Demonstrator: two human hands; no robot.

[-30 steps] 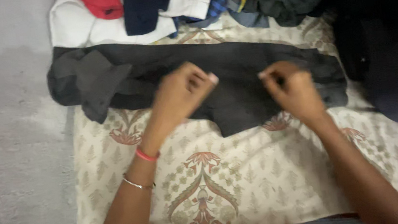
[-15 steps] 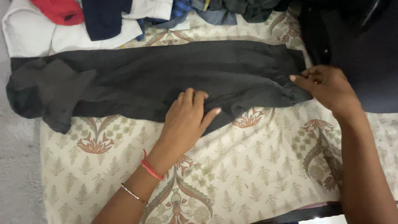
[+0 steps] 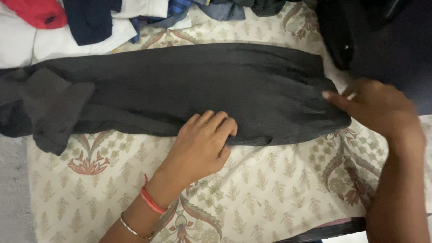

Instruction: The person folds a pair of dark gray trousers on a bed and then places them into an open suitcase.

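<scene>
Head view, left hand (image 3: pixel 197 146) flat on dark garment (image 3: pixel 171 91)

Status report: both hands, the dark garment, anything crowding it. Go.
Left hand curled on dark grey garment, lower edge. Right hand at its right end, blurred, grip unclear. Garment flat on patterned cloth. Clothes pile along top, black bag at right.

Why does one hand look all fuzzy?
Head view: the right hand is smeared by motion blur at the dark garment end; the left hand on it looks sharper; the top right corner is deep in shadow.
</scene>
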